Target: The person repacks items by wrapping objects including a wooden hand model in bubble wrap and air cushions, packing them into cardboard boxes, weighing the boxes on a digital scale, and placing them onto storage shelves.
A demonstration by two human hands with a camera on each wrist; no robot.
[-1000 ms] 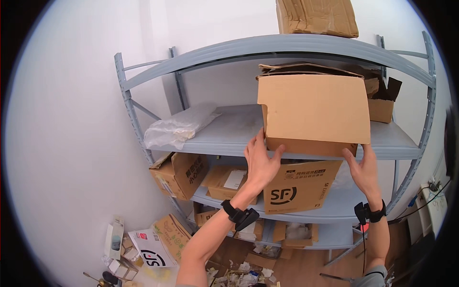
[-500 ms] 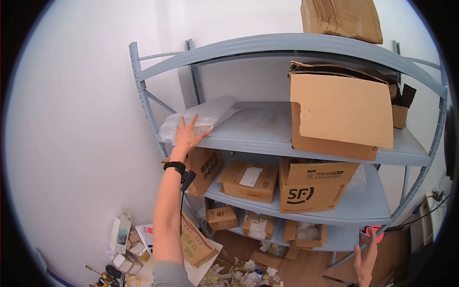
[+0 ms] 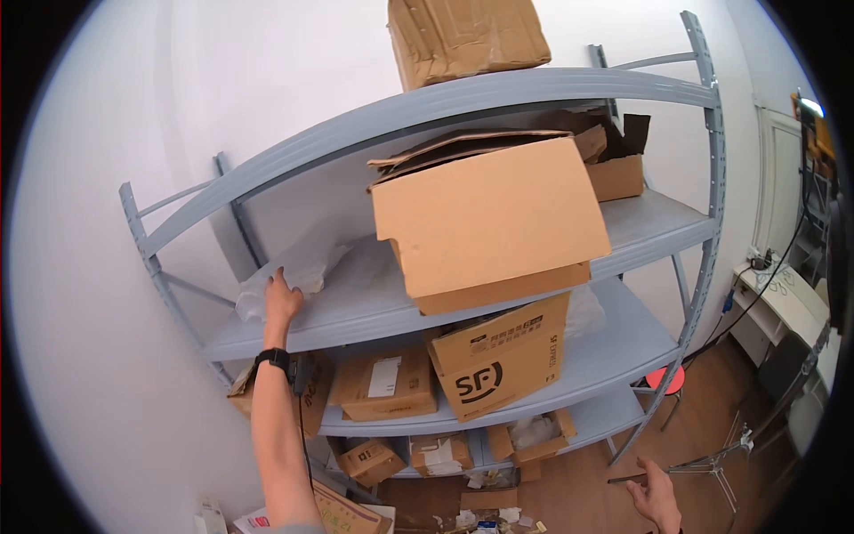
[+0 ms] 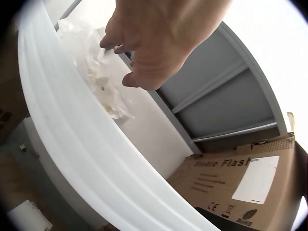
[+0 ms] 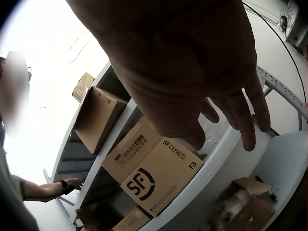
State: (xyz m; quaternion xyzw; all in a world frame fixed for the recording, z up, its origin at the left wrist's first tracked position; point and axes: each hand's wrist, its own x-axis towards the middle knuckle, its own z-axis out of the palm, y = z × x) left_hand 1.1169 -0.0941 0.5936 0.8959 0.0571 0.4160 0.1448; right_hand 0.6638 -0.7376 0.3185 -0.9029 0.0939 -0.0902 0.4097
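Note:
My left hand (image 3: 282, 304) reaches to the left end of the upper shelf (image 3: 356, 298), at a crumpled clear plastic bag (image 3: 307, 271). In the left wrist view the fingers of that hand (image 4: 159, 41) point toward the bag (image 4: 89, 57), slightly bent; whether they touch it is unclear. A large tan carton (image 3: 498, 218) with raised top flaps stands on the same shelf, its front jutting past the edge. Low at the right, my right hand (image 3: 656, 500) is away from the shelves, holding nothing; its fingers (image 5: 240, 113) hang loosely apart in the right wrist view.
An SF carton (image 3: 507, 360) and a brown box (image 3: 387, 383) sit on the shelf below. Smaller boxes (image 3: 442, 454) fill the lowest level. Another carton (image 3: 467, 40) rests on the rack's top. A red stool (image 3: 665, 380) and a tripod (image 3: 716, 467) stand at right.
Both hands have left the large carton. The left went across to the plastic bag, its fingers less spread than half a second ago; the right dropped low. The head view has turned right and tilted.

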